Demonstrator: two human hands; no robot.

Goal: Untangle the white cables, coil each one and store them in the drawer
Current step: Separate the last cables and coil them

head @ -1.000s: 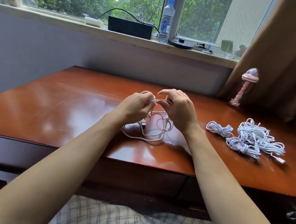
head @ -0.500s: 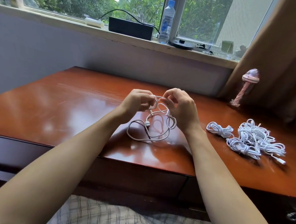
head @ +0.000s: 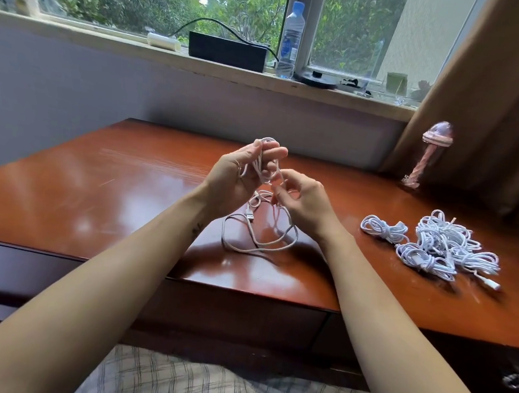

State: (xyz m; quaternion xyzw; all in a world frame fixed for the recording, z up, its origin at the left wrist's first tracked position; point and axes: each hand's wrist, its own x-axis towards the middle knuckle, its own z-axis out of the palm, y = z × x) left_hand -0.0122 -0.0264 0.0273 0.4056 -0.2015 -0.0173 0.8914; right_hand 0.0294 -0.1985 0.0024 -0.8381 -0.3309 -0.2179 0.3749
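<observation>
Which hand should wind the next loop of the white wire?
Probably the right hand. It pinches the loose strand of the white cable, whose slack lies on the desk, while the left hand holds the gathered loops.

Your left hand [head: 236,176] holds loops of a white cable [head: 257,250] up above the desk [head: 110,188], fingers curled round them; your right hand [head: 305,200] pinches a strand just beside it; the rest trails loosely on the wood; a heap of cables [head: 437,248] lies well to your right.
</observation>
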